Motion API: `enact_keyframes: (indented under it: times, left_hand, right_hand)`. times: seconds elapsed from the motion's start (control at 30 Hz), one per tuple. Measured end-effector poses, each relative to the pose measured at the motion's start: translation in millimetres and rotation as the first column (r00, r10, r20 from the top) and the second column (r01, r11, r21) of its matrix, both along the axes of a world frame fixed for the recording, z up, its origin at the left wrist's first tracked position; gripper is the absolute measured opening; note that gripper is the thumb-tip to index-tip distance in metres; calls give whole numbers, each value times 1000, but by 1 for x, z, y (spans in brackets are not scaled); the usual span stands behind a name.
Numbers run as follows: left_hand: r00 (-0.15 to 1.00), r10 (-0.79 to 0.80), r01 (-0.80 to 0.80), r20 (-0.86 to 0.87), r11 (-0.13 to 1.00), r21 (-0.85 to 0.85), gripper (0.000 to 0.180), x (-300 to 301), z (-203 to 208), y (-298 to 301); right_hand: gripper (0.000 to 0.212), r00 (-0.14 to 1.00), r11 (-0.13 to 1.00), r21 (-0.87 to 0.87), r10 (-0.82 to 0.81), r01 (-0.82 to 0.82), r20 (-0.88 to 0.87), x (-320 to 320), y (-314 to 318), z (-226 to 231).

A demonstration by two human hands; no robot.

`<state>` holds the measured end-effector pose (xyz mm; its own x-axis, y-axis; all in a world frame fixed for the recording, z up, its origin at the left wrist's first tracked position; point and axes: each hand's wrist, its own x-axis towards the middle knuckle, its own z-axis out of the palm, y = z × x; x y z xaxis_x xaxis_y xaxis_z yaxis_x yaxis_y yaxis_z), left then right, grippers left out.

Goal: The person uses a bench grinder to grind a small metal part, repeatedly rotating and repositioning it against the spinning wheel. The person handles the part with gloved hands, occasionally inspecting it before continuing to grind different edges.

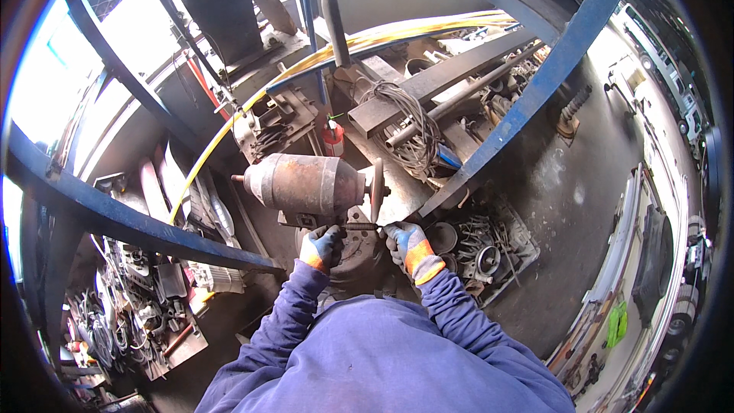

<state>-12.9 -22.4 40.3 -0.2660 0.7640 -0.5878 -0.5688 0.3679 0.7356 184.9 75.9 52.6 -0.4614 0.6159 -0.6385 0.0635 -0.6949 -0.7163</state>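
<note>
A dark coil spring [362, 226] stretches level between my two gloved hands. My left hand [323, 247] is closed at its left end, below the motor body. My right hand [407, 245] pinches the other end, close under the wheel. Just beyond my hands stands a rusty bench grinder [306, 183] with a thick cylindrical motor. Its grinding wheel [377, 191] sits edge-on at the right side, apart from my fingers or nearly touching; I cannot tell which. The grinder's round base [358, 254] shows between my hands. The ends of the spring are hidden by my fingers.
Blue steel beams [527, 99] slant across both sides. A coil of cable [409, 126] and a red bottle [333, 138] lie beyond the grinder. Scrap metal parts [489, 248] fill a tray at the right; more tools and parts [130, 298] crowd a left-hand bench.
</note>
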Motion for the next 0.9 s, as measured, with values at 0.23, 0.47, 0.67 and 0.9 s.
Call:
enact_keyframes:
  times: [0.23, 0.47, 0.67, 0.9]
  left_hand:
    - [999, -34, 34, -14, 999, -11, 19, 7, -10, 3]
    - [997, -58, 62, 53, 994, -88, 17, 27, -12, 17]
    - [976, -199, 197, -91, 980, -25, 22, 17, -26, 6]
    - [916, -399, 394, -48, 916, -77, 22, 22, -25, -12]
  right_hand:
    - [17, 1000, 990, 139, -13, 9, 28, 9, 4, -11]
    - [18, 996, 825, 564, -16, -35, 86, 31, 16, -44]
    - [13, 995, 933, 351, 48, -78, 93, 40, 11, -35]
    - [16, 987, 911, 384, 120, -152, 104, 59, -9, -71]
